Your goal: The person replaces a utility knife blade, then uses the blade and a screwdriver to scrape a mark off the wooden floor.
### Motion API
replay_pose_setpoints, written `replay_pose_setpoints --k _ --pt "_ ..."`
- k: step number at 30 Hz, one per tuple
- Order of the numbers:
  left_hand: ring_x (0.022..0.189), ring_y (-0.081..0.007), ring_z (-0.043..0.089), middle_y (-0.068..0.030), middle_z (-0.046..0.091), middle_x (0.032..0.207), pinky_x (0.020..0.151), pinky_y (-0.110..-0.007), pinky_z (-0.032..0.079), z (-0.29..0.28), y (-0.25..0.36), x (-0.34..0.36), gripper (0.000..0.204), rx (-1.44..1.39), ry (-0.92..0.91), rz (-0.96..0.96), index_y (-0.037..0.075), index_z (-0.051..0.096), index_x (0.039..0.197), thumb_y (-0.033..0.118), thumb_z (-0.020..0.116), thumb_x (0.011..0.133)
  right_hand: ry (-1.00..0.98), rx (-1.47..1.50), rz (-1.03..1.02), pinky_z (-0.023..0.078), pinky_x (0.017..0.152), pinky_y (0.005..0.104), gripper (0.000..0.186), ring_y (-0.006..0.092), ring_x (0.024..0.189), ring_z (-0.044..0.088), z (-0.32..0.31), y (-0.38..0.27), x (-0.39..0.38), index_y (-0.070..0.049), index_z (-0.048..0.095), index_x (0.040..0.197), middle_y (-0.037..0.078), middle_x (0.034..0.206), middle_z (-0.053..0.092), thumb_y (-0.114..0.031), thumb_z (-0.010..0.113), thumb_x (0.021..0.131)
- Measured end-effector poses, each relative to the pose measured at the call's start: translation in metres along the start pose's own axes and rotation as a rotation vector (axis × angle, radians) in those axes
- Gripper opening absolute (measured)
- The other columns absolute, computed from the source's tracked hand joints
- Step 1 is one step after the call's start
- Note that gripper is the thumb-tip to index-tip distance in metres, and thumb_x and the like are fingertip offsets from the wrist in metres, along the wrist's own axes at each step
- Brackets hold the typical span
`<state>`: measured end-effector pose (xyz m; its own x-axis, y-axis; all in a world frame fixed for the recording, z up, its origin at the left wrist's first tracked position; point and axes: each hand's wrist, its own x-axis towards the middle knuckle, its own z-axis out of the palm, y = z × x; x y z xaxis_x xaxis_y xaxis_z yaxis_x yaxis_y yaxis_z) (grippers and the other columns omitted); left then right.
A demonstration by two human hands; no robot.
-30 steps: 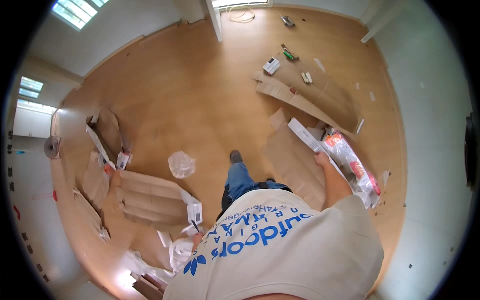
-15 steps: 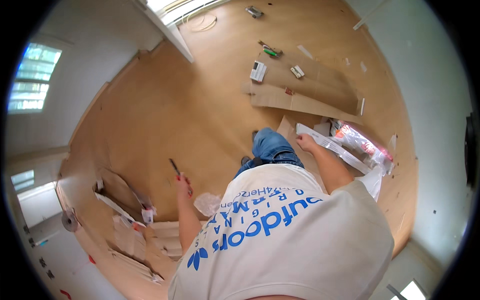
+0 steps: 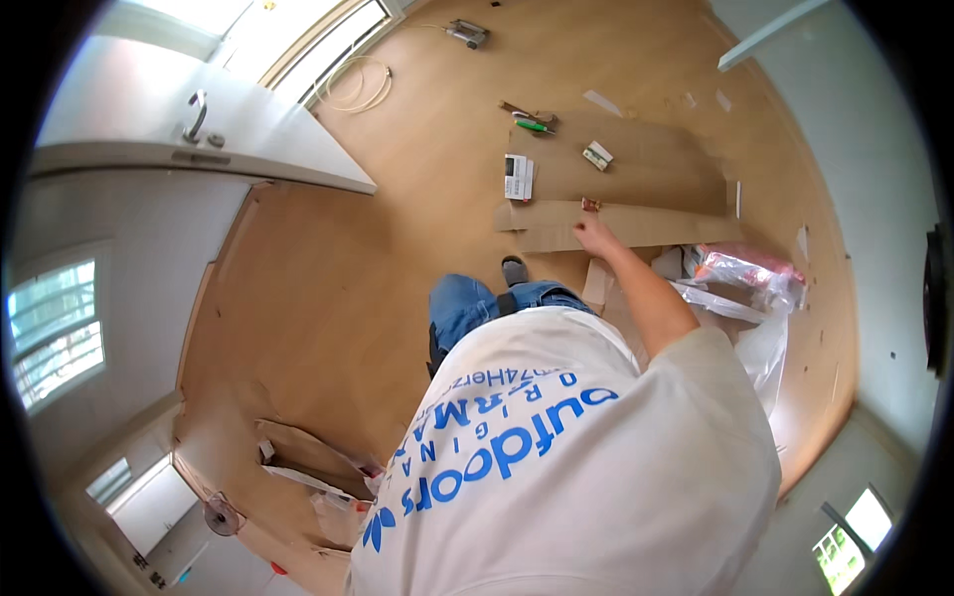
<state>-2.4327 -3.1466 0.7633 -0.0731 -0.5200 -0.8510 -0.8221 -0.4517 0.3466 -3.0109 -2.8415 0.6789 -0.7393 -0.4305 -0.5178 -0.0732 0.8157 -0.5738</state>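
Note:
My right hand (image 3: pixel 594 236) reaches forward over the near flap of a long brown cardboard sheet (image 3: pixel 656 174) on the floor. Its fingers look curled; whatever they may hold is hidden. Just beyond the knuckles lies a small reddish-brown item (image 3: pixel 590 205). A white box with dark print (image 3: pixel 518 178) and a smaller pale box (image 3: pixel 597 156) rest on the cardboard. At its far left corner is a green-handled tool (image 3: pixel 534 125), beside a brownish tool (image 3: pixel 516 109). My left hand is out of sight, behind my white shirt (image 3: pixel 556 467) or outside the picture.
Clear plastic wrap with red print (image 3: pixel 740 266) and a white strip (image 3: pixel 717 301) lie right of my arm. An open white door (image 3: pixel 268 134), a coiled pale hose (image 3: pixel 370 91) and a metallic tool (image 3: pixel 467 36) are ahead. Torn cardboard (image 3: pixel 308 452) and a reel (image 3: pixel 221 517) lie left.
My right hand has left the long white strip and moved forward to the cardboard sheet. My left hand, which held a dark, red-handled tool, has gone from view. The view has turned and shifted.

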Motion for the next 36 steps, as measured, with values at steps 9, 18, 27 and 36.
replay_pose_setpoints --k 9,18,27,36 --pt "0.057 -0.0145 0.056 -0.0035 0.058 0.071 0.05 -0.031 0.046 -0.072 0.25 0.17 0.024 0.212 -0.105 0.086 0.009 0.053 0.098 0.029 0.066 0.104 0.033 0.198 0.112 0.057 0.088 0.0446 0.031 0.0381 0.103 0.073 0.008 -0.144 0.155 -0.005 0.076 0.114 0.023 0.111 0.075 -0.025 0.065 0.093" --pt "0.054 -0.0122 0.051 -0.0021 0.057 0.074 0.046 -0.028 0.042 -0.01 0.647 0.279 0.025 0.046 -0.207 0.222 0.01 0.052 0.096 0.029 0.065 0.106 0.236 0.239 0.593 0.057 0.088 0.0435 0.026 0.0348 0.102 0.074 0.031 -0.047 0.221 -0.006 0.076 0.111 0.02 0.11 0.076 -0.024 0.066 0.095" --pt "0.073 -0.0353 0.068 -0.0171 0.067 0.077 0.07 -0.047 0.053 0.146 0.757 0.322 0.034 0.973 -0.294 0.6 0.002 0.059 0.099 0.035 0.057 0.108 0.088 0.338 0.714 0.057 0.089 0.0487 0.024 0.0418 0.103 0.072 0.034 -0.046 0.394 -0.008 0.078 0.099 0.019 0.11 0.076 -0.025 0.061 0.094" --pt "0.079 -0.0447 0.069 -0.0209 0.07 0.085 0.071 -0.049 0.054 0.283 0.817 0.397 0.028 1.337 -0.486 0.728 0.003 0.06 0.112 0.03 0.061 0.105 0.438 0.974 0.771 0.044 0.058 0.0346 0.012 0.0182 0.07 0.059 0.165 0.051 0.669 -0.012 0.069 0.098 0.006 0.081 0.063 -0.02 0.059 0.097"
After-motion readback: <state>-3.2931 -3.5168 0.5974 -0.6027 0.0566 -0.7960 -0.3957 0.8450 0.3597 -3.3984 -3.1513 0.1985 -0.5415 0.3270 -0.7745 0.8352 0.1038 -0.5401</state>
